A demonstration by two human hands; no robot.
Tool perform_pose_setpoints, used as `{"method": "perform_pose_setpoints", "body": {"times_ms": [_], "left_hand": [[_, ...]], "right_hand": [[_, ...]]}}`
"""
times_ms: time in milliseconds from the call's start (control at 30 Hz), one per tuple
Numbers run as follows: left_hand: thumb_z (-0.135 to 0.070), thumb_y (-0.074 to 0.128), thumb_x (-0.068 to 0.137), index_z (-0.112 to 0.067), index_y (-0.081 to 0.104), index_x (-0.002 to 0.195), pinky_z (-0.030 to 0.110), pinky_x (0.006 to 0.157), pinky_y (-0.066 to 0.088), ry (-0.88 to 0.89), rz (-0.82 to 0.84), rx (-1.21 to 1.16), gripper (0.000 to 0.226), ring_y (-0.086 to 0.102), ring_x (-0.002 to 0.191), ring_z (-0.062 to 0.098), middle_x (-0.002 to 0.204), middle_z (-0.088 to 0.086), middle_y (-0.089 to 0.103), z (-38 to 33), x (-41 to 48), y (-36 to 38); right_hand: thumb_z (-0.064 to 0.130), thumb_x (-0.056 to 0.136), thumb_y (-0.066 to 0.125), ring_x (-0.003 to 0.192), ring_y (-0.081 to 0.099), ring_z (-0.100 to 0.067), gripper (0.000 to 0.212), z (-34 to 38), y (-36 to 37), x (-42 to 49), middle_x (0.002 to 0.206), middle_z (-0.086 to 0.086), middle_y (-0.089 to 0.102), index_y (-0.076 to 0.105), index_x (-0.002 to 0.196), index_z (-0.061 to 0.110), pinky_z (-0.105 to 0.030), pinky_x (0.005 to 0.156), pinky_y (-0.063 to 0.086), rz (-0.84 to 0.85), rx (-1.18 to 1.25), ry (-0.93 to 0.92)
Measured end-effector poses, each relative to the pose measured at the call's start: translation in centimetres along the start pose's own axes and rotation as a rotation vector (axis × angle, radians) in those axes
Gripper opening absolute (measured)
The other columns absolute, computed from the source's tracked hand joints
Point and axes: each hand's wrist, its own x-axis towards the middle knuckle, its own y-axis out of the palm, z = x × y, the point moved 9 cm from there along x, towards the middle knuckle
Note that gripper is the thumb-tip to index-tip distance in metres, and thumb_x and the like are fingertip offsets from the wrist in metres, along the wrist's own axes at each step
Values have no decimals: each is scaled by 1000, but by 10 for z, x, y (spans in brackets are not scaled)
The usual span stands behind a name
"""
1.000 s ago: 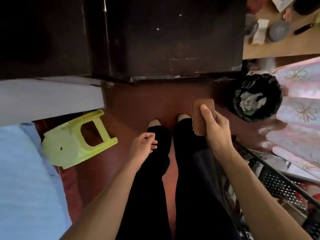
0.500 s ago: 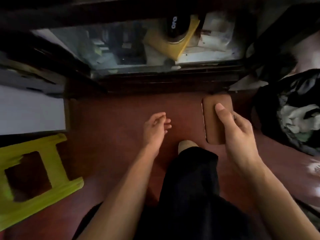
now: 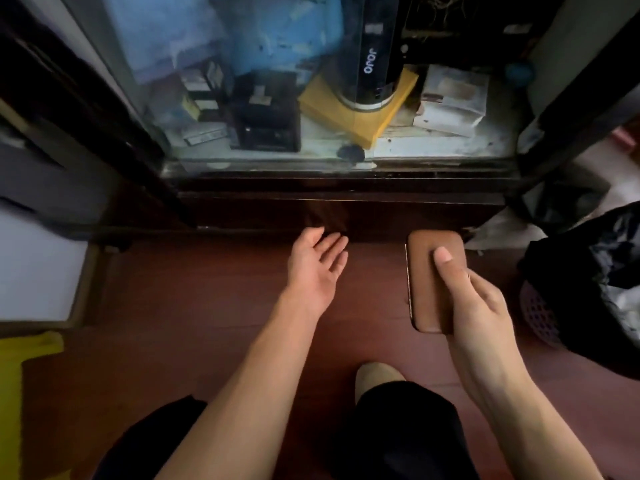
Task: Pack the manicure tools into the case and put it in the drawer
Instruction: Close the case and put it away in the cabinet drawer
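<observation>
My right hand (image 3: 474,306) grips the closed brown manicure case (image 3: 429,271), thumb flat on its top face, above the red-brown floor at the right. My left hand (image 3: 317,268) reaches forward, palm up and fingers straight, its fingertips at the dark wooden drawer front (image 3: 339,213) at the base of the cabinet. The drawer looks closed. The tools are hidden inside the case.
Above the drawer, a glass-fronted cabinet shelf (image 3: 433,150) holds a yellow box (image 3: 332,109), a black cylinder (image 3: 375,64), white boxes and dark items. A black-lined bin (image 3: 588,278) stands right. A yellow stool (image 3: 20,368) is left. My foot (image 3: 375,379) is below.
The view has dropped lower and nearer to the cabinet. My left hand has opened, turned palm up and moved forward to the drawer front. The case stays gripped in my right hand.
</observation>
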Motion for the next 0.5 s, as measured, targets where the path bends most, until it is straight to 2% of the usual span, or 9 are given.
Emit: {"method": "perform_pose_setpoints", "body": {"times_ms": [100, 233, 333, 400, 433, 500], "left_hand": [[-30, 62, 98, -8, 51, 138, 38, 103, 52, -3, 35, -71, 46, 69, 118, 28, 128, 16, 68, -3, -6, 0], [-40, 65, 94, -14, 57, 127, 41, 109, 48, 34, 62, -170, 43, 67, 121, 26, 132, 12, 65, -13, -10, -1], [-47, 69, 88, -18, 58, 118, 42, 116, 43, 38, 132, -192, 43, 58, 132, 22, 137, 6, 61, -14, -8, 6], [-57, 74, 78, -20, 56, 124, 44, 116, 42, 24, 172, -206, 62, 53, 137, 21, 139, 6, 58, -12, -8, 8], [-63, 75, 74, -19, 53, 135, 45, 116, 43, 22, 180, -201, 79, 51, 140, 22, 143, 7, 55, -13, -8, 9], [-71, 71, 68, -16, 31, 158, 42, 115, 44, 39, 162, -161, 112, 47, 144, 24, 156, 11, 44, -17, -5, 8]], "right_hand": [[63, 84, 71, 67, 62, -14, 70, -5, -3, -4, 76, -7, 67, 66, 92, -6, -17, 55, 53, -11, -17, 27], [68, 80, 70, 69, 70, -12, 60, -8, -5, -8, 77, -5, 76, 78, 91, 10, -18, 58, 56, -8, -38, 60], [69, 78, 70, 70, 71, -12, 57, -8, -5, -5, 78, -5, 77, 79, 88, 13, -17, 58, 56, -4, -55, 60], [67, 78, 70, 70, 72, -11, 59, -6, -4, -2, 78, -6, 77, 79, 89, 10, -17, 57, 56, -10, -49, 55], [67, 77, 71, 70, 71, -11, 61, -5, -4, 0, 78, -6, 77, 77, 90, 7, -17, 58, 56, -13, -40, 53], [65, 78, 71, 70, 70, -11, 58, -1, -3, 1, 78, -4, 76, 77, 89, 8, -17, 58, 56, -5, -21, 39]]}}
